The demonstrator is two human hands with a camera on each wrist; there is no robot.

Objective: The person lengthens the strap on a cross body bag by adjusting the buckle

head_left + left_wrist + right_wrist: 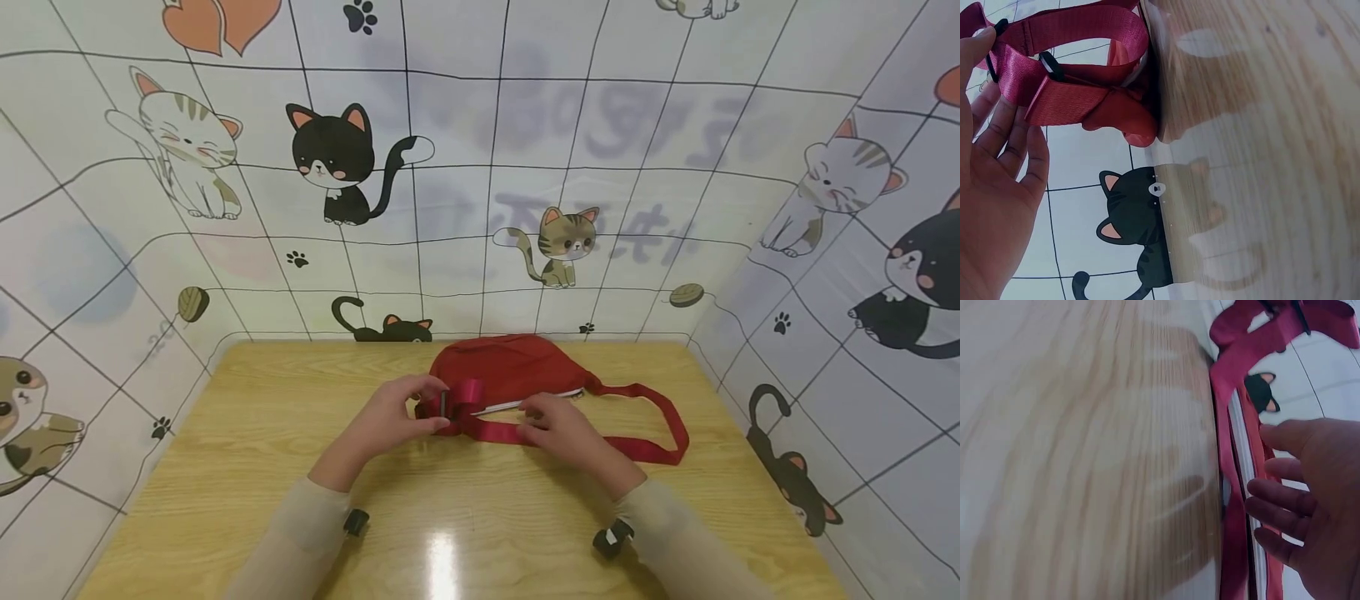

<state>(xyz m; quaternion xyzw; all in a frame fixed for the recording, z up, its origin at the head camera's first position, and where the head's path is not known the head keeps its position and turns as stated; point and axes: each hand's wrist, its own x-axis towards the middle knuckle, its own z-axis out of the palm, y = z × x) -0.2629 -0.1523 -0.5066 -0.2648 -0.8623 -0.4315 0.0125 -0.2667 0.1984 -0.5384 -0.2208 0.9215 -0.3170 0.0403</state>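
A red waist bag (502,371) lies at the back of the wooden table, its white zip (498,407) facing front. My left hand (386,417) is at the bag's left end, pinching the dark red strap (1054,28) by a black slider (992,67), thumb in front and fingers behind. A second black strap fitting (1051,65) sits just beside it, with the strap looped upward. Near the zip and the front run of strap, my right hand (562,429) hovers with loosely bent fingers (1282,497); nothing shows in its grasp.
The strap's far loop (678,425) spreads over the table to the right of the bag. Behind stands a white grid-patterned backdrop (465,192) with cartoon cats, wrapping round both sides. Wood-grain tabletop (465,508) extends in front of the bag.
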